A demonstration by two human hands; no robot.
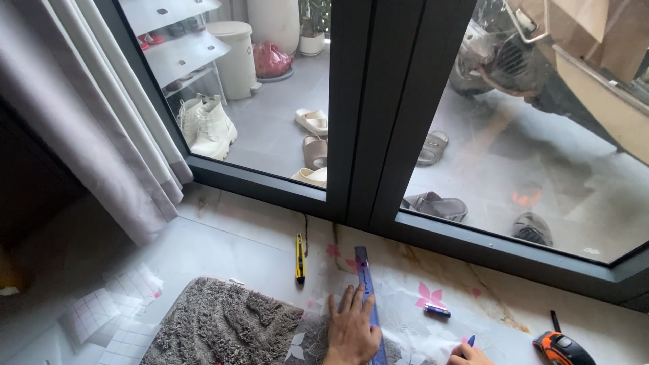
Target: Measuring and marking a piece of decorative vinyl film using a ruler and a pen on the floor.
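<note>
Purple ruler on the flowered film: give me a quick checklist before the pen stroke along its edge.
1. Left hand pressing flat on the purple plastic ruler: ok.
2. Ruler lying on the clear pink-flowered film: ok.
3. Right hand holding the blue pen: ok, tip contact cannot tell.
4. Loose blue pen cap clear of the ruler: ok.
5. Yellow utility knife apart from both hands: ok; blade state cannot tell.
6. Film flat under the ruler: cannot tell.
</note>
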